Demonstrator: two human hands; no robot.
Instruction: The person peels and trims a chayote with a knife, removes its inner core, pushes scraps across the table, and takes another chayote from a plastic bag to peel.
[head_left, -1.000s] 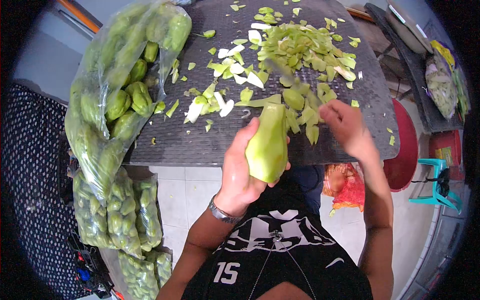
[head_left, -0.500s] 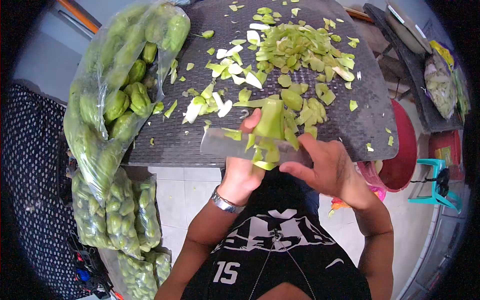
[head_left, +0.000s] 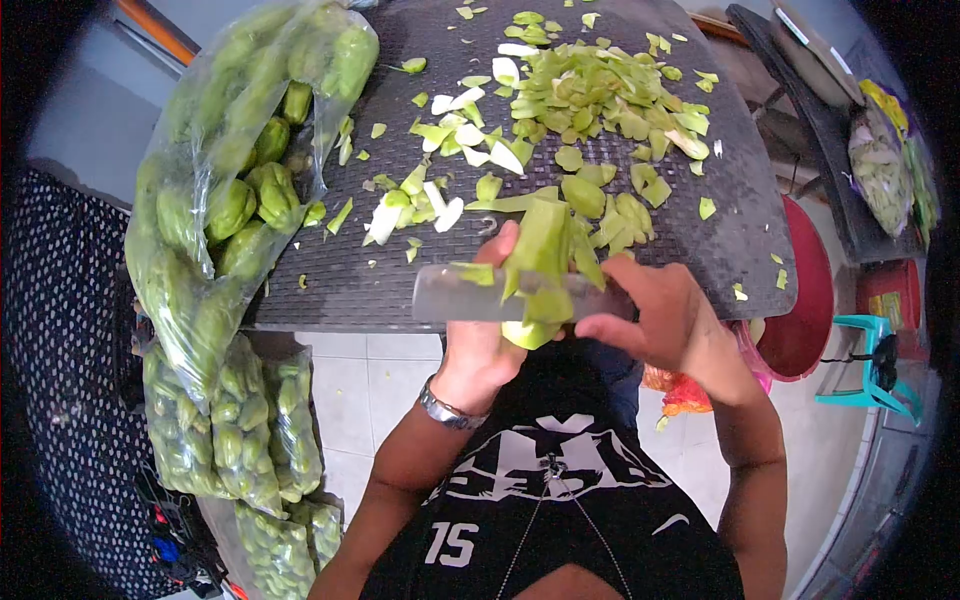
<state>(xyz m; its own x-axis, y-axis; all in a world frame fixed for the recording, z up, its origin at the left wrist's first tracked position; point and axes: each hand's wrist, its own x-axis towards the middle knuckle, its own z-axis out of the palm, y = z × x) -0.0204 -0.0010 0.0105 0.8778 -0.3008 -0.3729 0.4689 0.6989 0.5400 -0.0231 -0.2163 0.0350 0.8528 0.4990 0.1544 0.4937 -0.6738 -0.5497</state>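
My left hand [head_left: 483,345] is wrapped round a pale green chayote [head_left: 539,237] near the table's front edge; part of that hand is hidden behind a blade. In my right hand [head_left: 665,312] is a wide-bladed knife [head_left: 450,300], its blade lying crosswise over the chayote's near end. Bits of green peel cling to the blade, and strips of cut flesh hang at the chayote's side. Just beyond my hands lie thin green slices [head_left: 622,222] on the dark woven-pattern table [head_left: 740,200].
A heap of green slices [head_left: 590,95] and pale offcuts [head_left: 468,135] covers the table's far middle. A large clear bag of chayotes [head_left: 230,210] lies at the left, with more filled bags [head_left: 240,430] below it. At right are a red tub [head_left: 795,300] and a turquoise stool [head_left: 865,365].
The knife and my right hand have moved slightly right and upward. My left hand still grips the chayote in nearly the same place.
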